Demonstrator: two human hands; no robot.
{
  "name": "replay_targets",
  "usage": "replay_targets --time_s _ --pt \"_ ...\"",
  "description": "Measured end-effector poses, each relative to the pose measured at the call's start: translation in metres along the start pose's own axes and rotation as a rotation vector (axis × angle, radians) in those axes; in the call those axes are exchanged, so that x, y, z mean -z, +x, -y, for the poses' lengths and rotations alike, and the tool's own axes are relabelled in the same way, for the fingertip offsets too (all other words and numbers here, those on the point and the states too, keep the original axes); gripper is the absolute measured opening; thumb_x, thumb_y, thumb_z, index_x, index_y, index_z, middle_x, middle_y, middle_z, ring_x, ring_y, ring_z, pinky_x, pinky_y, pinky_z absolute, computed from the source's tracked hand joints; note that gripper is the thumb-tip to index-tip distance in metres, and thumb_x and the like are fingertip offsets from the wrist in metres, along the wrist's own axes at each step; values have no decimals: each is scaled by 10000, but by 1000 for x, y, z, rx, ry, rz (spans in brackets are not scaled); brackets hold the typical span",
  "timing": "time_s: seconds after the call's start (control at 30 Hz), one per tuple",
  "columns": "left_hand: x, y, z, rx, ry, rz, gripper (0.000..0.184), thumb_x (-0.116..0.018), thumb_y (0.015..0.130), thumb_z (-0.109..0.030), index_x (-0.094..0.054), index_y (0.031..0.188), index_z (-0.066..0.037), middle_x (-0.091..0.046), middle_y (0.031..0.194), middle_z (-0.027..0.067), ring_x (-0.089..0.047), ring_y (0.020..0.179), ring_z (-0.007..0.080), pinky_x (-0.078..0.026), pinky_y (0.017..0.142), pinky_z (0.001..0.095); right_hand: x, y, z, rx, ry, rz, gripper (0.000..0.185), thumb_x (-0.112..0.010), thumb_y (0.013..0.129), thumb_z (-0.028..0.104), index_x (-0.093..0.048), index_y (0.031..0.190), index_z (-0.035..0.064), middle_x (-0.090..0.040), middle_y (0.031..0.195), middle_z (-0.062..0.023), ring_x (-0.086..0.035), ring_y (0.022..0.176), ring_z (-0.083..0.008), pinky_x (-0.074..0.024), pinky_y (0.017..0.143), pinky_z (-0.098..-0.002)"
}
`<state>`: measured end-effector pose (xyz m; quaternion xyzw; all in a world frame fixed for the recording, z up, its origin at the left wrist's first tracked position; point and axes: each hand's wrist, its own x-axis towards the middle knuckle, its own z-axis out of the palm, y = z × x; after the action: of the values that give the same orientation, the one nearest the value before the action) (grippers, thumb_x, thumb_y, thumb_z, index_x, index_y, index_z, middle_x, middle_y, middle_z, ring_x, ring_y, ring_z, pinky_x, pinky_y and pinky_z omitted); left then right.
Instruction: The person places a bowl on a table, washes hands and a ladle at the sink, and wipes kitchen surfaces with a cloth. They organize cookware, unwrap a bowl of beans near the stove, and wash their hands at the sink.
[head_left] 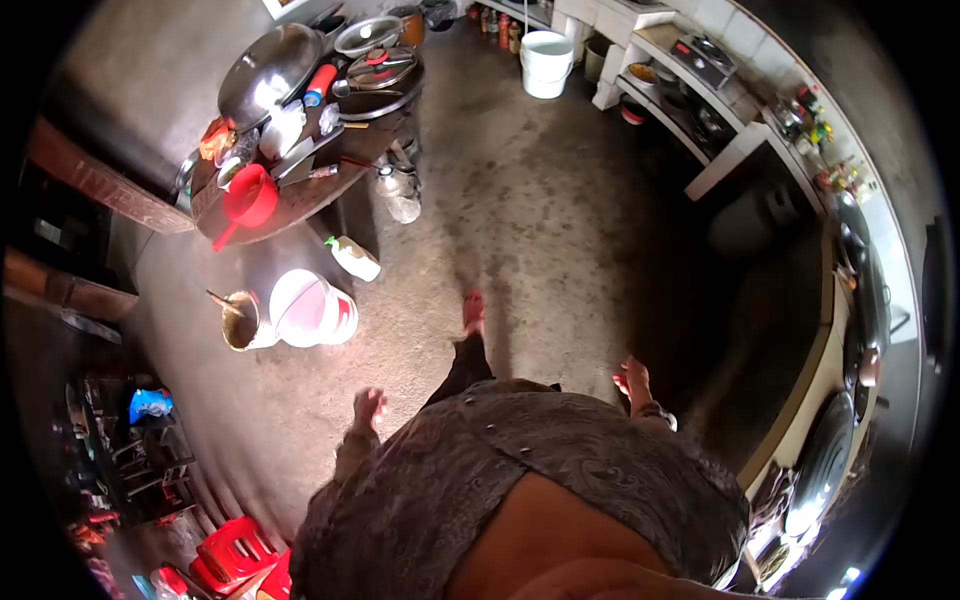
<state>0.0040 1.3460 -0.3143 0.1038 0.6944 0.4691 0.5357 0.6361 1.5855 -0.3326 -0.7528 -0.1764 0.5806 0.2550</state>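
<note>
My left hand [370,408] hangs at my side over the floor, loosely open with nothing in it. The nearest things to it are a white bucket [310,308] and, beside that, a smaller pail [240,322] with a stick-like handle leaning out. On my other side, my right hand [634,380] also hangs free, its fingers relaxed and apart. It touches nothing, and the dark space under the counter lies beyond it. One foot in a reddish slipper [474,308] shows ahead of me.
To the left, a table [300,205] bears a big wok lid [270,75], a red dipper [250,196] and pots. A bottle [355,258] stands near it. Ahead is another white bucket [546,65]. A counter [815,370] runs along the right; red stools [235,550] sit behind left.
</note>
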Motion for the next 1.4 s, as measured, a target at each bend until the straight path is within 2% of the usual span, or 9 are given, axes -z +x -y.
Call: replay_targets --time_s 0.07,0.1,0.2,0.3,0.4,0.43,0.47,1.07,1.4 --pt "-23 84 -57 -85 323 5 228 -635 824 -238 -576 662 -88 -537 575 11 -499 462 112 -359 397 255 13 -8 0 114 53 -18 548 -492 892 553 -536 1022 22 -618 622 -127 -559 422 -164 -421 349 -259" --pt "-37 130 -85 -70 273 94 271 -659 831 -335 -589 857 -74 -597 802 20 -550 692 97 -443 596 245 18 -9 -2 110 67 -65 535 -486 897 540 -539 1027 23 -620 613 -122 -562 428 -172 -412 356 -267" --pt "-181 140 -298 -61 395 274 349 -677 834 -364 -657 945 -34 -634 900 59 -601 843 135 -479 762 271 14 8 19 44 107 -136 541 -474 904 533 -536 1034 12 -621 616 -113 -564 458 -171 -404 389 -269" --pt "-303 95 -477 -636 226 995 450 -656 852 -314 -586 1225 -72 -483 1356 121 -420 1267 205 -339 1038 407 20 4 31 -73 140 -194 566 -465 907 543 -526 1038 -5 -620 633 -107 -562 494 -160 -406 428 -259" --pt "-393 54 -602 -1461 167 1532 235 -632 847 -272 -683 921 -55 -374 1426 172 -300 1346 333 -221 1106 519 9 -27 108 -16 149 -172 567 -467 908 545 -527 1033 -5 -609 652 -91 -547 534 -134 -415 476 -240" --pt "-405 24 -646 -1491 222 1652 189 -624 850 -222 -670 840 -38 -451 1350 212 -353 1311 352 -252 1092 519 43 35 80 42 -50 -300 589 -462 917 541 -597 1063 -13 -648 896 -125 -601 799 -230 -483 680 -406" --pt "-415 7 -673 -1560 264 1724 186 -626 849 -223 -665 851 -41 -449 1352 211 -352 1311 352 -251 1092 521 4 -13 144 -107 -29 -307 555 -450 932 515 -600 1085 3 -651 947 -141 -603 861 -236 -492 705 -390" --pt "-603 179 -639 -1246 525 1561 285 -654 828 -246 -560 1041 -81 -408 1387 188 -346 1317 338 -240 1088 543 21 192 344 -303 93 52 338 -457 926 398 -525 1097 115 -558 780 -73 -515 630 -172 -393 485 -291" --pt "-650 268 -598 -1068 469 1493 402 -670 817 -259 -501 1147 -103 -385 1406 175 -342 1320 330 -234 1085 555 80 188 285 -643 145 220 278 -451 921 392 -500 1064 160 -499 693 -27 -472 534 -146 -350 400 -250"
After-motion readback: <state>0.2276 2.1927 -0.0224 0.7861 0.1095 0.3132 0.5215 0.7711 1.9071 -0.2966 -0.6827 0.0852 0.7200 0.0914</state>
